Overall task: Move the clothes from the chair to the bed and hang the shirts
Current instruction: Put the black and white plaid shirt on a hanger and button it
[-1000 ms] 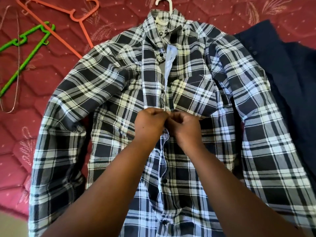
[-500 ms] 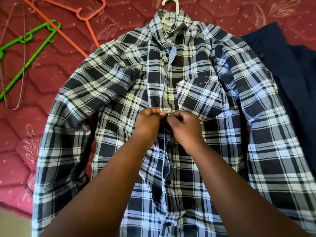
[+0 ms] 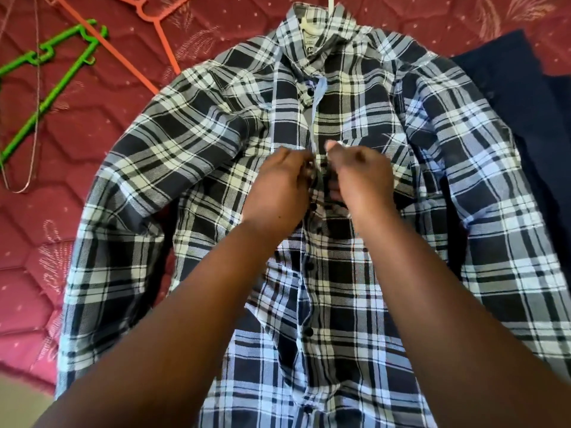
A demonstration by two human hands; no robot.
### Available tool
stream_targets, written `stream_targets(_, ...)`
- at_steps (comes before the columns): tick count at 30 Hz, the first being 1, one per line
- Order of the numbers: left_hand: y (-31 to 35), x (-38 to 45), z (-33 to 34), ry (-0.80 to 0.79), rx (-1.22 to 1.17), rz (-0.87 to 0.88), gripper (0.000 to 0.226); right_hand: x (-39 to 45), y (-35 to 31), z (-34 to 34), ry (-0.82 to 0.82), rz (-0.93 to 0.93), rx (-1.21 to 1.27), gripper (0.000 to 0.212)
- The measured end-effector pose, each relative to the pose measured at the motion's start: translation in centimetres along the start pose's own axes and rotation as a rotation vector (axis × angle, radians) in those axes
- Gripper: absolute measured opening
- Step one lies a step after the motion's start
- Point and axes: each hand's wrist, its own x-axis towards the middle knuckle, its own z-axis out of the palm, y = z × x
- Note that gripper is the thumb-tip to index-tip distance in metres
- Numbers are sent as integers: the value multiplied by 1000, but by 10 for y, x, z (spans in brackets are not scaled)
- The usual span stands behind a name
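A black, white and blue plaid shirt (image 3: 191,156) lies face up on the red quilted bed (image 3: 102,97), with a white hanger (image 3: 331,1) poking out of its collar. My left hand (image 3: 278,186) pinches the left edge of the button placket at chest height. My right hand (image 3: 358,180) pinches the right edge just across from it. The two hands nearly touch over the middle of the shirt. Lower buttons look fastened; the collar area is open.
An orange hanger (image 3: 154,23), a green hanger (image 3: 52,84) and a thin wire hanger (image 3: 35,118) lie on the bed at the upper left. A dark navy garment (image 3: 525,97) lies to the right, partly under the shirt's sleeve.
Both hands have shifted a little up the placket and sit slightly apart. The view has moved closer and lower, so the hanger's hook is now cut off at the top.
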Motion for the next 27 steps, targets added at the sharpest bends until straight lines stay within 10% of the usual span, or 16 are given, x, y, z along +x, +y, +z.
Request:
stream_targets(6, -18, 17, 9, -150, 287, -57, 38, 26, -10, 21, -89, -123, -339, 15)
stream_targets(16, -16, 26, 2, -62, -28, -302, 13, 22, 16, -11, -222, 349, 434, 13)
stream_targets(27, 29, 37, -19, -28, -296, -372, 16, -1, -15, -20, -46, 62, 253, 10)
